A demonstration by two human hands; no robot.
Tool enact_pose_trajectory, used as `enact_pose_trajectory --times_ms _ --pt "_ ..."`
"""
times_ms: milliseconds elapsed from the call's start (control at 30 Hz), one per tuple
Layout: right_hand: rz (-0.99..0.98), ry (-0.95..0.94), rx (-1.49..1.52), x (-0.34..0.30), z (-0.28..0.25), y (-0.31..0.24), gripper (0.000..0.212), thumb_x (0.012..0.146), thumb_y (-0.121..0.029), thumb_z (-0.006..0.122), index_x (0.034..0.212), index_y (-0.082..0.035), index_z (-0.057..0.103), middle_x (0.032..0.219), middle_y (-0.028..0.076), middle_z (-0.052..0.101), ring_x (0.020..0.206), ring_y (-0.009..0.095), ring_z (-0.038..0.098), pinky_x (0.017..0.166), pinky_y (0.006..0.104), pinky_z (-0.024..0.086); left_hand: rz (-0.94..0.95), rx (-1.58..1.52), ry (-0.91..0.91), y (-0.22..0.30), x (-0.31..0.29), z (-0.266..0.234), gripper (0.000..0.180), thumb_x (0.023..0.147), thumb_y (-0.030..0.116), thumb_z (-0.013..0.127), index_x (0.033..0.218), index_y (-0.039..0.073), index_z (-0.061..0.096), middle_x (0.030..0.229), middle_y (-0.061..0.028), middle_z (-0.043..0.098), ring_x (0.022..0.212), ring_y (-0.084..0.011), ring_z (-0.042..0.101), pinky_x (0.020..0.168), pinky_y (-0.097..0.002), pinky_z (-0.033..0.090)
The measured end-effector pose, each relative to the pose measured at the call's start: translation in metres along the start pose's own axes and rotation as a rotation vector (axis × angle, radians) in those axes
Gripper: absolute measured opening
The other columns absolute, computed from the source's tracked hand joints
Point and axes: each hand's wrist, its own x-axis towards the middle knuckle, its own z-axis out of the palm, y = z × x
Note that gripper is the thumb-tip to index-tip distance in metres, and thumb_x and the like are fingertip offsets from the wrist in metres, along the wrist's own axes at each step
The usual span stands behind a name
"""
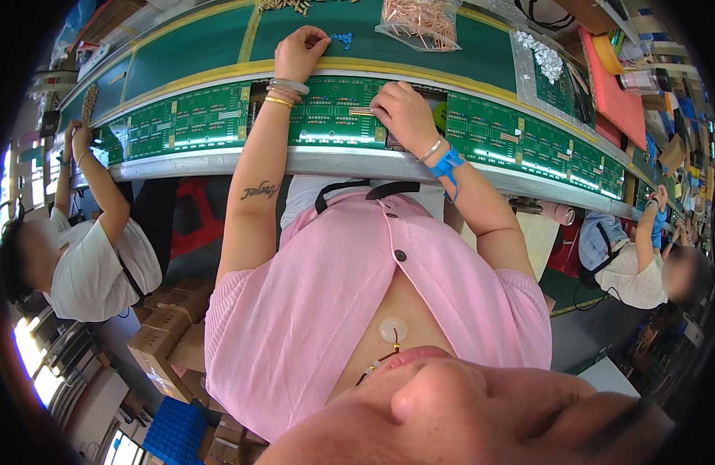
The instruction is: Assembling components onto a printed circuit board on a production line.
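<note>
Two bare hands work at one long tabletop [458, 58], its green surface crossed by yellow strips. The left hand [297, 56] reaches across it, thumb and forefinger drawn narrow at the tips, just beside one small pile of blue parts [342, 39]; I cannot tell whether a part is between them. The right hand [402, 115] is over the right end of the middle circuit board [334, 116], fingers curled near one copper-coloured row; whether they grip anything cannot be told.

That board lies in a row along the near side, between one left circuit board [191, 120] and one right circuit board [489, 128]; more green board shows toward both ends, too bent to count. One metal rail [350, 160] runs along the near edge.

Beyond the hands are one pile of tan parts [288, 7], one clear bag [419, 25] of copper-coloured pieces, too many to count, and one heap of white parts [542, 56]. At least two other people sit along the line: one person on the left [101, 267], one person on the right [633, 260].
</note>
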Motion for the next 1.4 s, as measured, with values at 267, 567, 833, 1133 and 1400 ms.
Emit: enact_pose_trajectory --times_ms 267,567,833,1133,1400 --pt "-0.020 -0.034 -0.122 -0.006 -0.006 -0.004 0.012 0.071 -0.009 0.062 0.082 -0.009 0.063 0.080 0.002 0.054 0.079 0.021 0.050 0.066 0.0327 0.044 0.212 0.050 0.094 -0.012 0.000 0.002 0.012 0.077 0.017 0.065 0.086 0.011 0.070 0.081 -0.0042 0.065 0.078 -0.0224 0.058 0.071 -0.0337 0.047" --pt "-0.057 -0.090 -0.297 -0.029 -0.010 -0.014 0.033 0.073 -0.007 0.052 0.103 -0.012 0.064 0.089 0.002 0.053 0.086 0.020 0.050 0.074 0.0323 0.041 0.034 -0.135 -0.010 0.010 -0.020 -0.025 0.014 0.077 0.016 0.067 0.088 0.007 0.069 0.079 -0.0059 0.067 0.072 -0.0155 0.062 0.066 -0.0261 0.049" --pt "-0.013 0.093 -0.056 0.003 -0.023 0.006 0.037 0.069 0.004 0.054 0.102 -0.009 0.063 0.084 0.007 0.054 0.079 0.026 0.051 0.070 0.0360 0.044 0.165 0.244 -0.130 0.001 -0.071 -0.066 0.009 0.075 0.009 0.064 0.080 0.001 0.063 0.081 -0.0084 0.062 0.075 -0.0247 0.061 0.067 -0.0331 0.048" --pt "0.025 0.123 -0.009 0.003 -0.010 0.014 0.032 0.072 0.005 0.053 0.100 -0.008 0.062 0.085 0.006 0.056 0.082 0.025 0.052 0.072 0.0355 0.045 0.277 0.375 -0.156 -0.009 -0.081 -0.063 0.007 0.077 0.006 0.060 0.081 0.002 0.063 0.092 -0.0085 0.056 0.086 -0.0280 0.056 0.075 -0.0366 0.046" --pt "0.047 0.112 0.004 0.003 -0.010 0.015 0.030 0.073 0.004 0.053 0.099 -0.008 0.063 0.085 0.007 0.056 0.083 0.026 0.053 0.073 0.0356 0.045 0.261 0.424 -0.161 -0.008 -0.080 -0.061 0.008 0.078 0.008 0.059 0.082 0.003 0.063 0.093 -0.0082 0.056 0.086 -0.0282 0.055 0.075 -0.0368 0.046"
